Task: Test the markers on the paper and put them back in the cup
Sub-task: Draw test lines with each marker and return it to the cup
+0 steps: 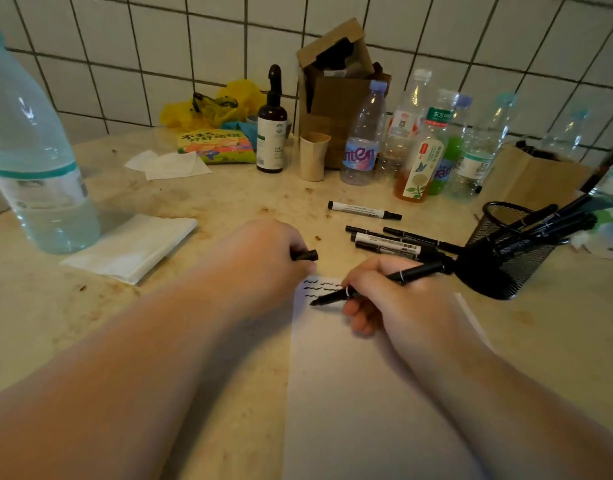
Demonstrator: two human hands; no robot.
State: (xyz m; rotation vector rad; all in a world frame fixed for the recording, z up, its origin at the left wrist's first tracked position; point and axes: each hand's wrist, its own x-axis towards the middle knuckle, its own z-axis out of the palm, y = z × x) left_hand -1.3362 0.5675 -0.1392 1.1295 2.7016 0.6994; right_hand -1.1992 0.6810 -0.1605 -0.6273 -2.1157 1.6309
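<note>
Your right hand (391, 299) held the uncapped marker (374, 284) in a curled grip, tip on the paper (350, 393) just left of it, left hand (260, 258) pinching the cap (307, 255); keep strokes short, light.

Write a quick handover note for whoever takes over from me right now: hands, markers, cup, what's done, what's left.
Right hand grips a black marker, tip on the paper.
Left hand holds its cap.
Mesh cup lies tipped at right, several markers still in it.
Loose markers lie beside the cup, one white marker apart.
Done: several squiggle rows on the paper's top edge.
Left: finish this test, recap, test the remaining markers, return all to the cup.
</note>
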